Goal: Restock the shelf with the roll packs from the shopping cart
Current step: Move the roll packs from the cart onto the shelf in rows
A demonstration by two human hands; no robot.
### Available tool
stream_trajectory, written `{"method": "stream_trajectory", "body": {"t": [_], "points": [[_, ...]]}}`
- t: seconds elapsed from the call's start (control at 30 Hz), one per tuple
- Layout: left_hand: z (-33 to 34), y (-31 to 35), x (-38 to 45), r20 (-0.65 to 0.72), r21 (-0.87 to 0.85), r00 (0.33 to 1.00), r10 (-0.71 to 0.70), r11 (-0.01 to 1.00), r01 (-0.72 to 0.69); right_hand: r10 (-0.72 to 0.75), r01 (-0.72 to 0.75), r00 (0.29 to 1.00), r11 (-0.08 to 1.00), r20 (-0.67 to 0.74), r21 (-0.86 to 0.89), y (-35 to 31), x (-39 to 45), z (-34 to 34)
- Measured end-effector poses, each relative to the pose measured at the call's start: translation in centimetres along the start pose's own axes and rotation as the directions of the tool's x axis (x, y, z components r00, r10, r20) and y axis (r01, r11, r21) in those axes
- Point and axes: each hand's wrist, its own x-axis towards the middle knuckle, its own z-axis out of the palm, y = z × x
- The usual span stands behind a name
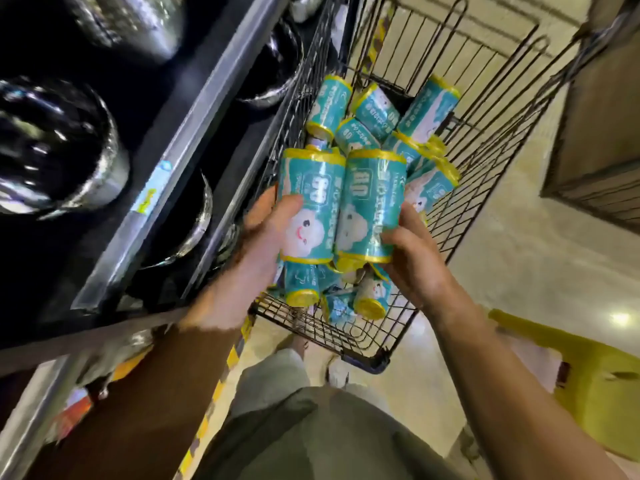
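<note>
We hold two roll packs point(341, 206) side by side above the shopping cart point(485, 140), left hand point(256, 251) and right hand point(412, 258) each with fingers curled round one. We judge this the lifting-out step; next comes carrying them left to the shelf point(166, 161). Many more packs lie heaped in the cart.

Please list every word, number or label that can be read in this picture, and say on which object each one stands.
"80": on the roll pack that the right hand holds.
"80", less sharp: on the roll pack in the left hand.
Smaller lettering on both packs, and on the packs in the shopping cart: blurred, not readable.
Price tag on the shelf rail: too blurred to read.
</note>
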Motion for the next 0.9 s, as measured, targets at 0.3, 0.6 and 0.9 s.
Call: {"method": "stream_trajectory", "body": {"t": [0.3, 0.6, 0.9], "points": [[-1.3, -2.6, -15.1, 0.058, -0.048, 0.978, 0.200, 0.979, -0.197, -0.176, 0.194, 0.980, 0.952, 0.093, -0.237, -0.2, -11.2, 2.5], [-5.8, -3.9, -29.0, -0.220, 0.066, 0.866, 0.449, 0.892, -0.446, -0.320, 0.425, 0.886, 0.849, 0.335, -0.314, 1.9, -20.4, 8.0], [-13.1, -0.9, -38.9, -0.506, 0.153, 0.617, 0.603, 0.767, -0.623, -0.371, 0.562, 0.777, 0.774, 0.508, -0.292, 3.1, -25.7, 20.2]]}}
